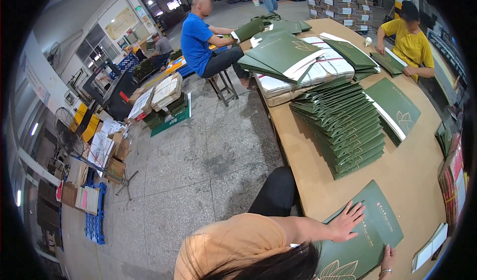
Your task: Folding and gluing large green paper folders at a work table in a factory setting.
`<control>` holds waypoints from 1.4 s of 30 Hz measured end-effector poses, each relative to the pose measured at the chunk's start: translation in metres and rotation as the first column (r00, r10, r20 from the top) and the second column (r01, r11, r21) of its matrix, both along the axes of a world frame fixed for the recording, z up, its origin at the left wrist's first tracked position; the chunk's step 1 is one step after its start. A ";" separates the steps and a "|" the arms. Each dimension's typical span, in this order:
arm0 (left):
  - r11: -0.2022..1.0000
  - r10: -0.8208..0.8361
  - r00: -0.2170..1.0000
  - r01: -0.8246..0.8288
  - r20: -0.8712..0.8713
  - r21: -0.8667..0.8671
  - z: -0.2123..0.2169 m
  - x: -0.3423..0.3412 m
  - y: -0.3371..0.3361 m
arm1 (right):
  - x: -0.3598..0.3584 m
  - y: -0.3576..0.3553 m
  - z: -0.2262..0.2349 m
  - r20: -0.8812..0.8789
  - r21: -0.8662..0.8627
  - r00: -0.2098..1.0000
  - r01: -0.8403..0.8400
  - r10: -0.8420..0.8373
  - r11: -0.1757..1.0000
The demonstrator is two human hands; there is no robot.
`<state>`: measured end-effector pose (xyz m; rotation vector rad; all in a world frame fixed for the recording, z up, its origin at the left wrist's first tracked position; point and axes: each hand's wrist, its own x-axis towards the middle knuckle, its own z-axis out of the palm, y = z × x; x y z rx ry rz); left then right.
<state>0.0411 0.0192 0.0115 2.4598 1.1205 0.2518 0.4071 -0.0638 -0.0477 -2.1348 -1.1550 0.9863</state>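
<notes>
A flat green paper bag [373,225] with gold leaf line-art lies at the near edge of the table. My left hand [346,224] rests flat on it, fingers spread. At the bag's right edge is my right hand [388,258], its fingers bent around that edge; part of the hand is hidden by the frame's lower area. Just beyond, a long overlapping row of folded green paper bags [343,126] leans across the table. To its right lies another flat green bag stack [395,108] with a white strip along one side.
The tan table [318,190] also bears white bundles [325,68] topped with green sheets [285,56]. At the right edge stands a red-and-white bundle [453,178]. A co-worker in yellow [417,46] and one in blue [196,39] handle green bags. A stand fan [69,131] is at left.
</notes>
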 end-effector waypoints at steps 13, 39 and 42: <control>1.000 0.007 0.999 -0.006 -0.035 0.029 -0.005 0.000 0.001 | -0.045 -0.003 0.048 -0.114 -0.041 0.984 0.134 -0.138 0.990; 0.998 0.001 1.000 0.000 -0.013 0.065 -0.005 -0.003 0.004 | -0.023 -0.015 -0.037 0.085 0.187 0.959 0.251 -0.270 0.950; 0.999 -0.038 0.999 0.038 0.011 0.035 0.006 0.005 0.003 | -0.008 -0.028 -0.050 0.024 0.152 0.941 0.331 -0.338 0.931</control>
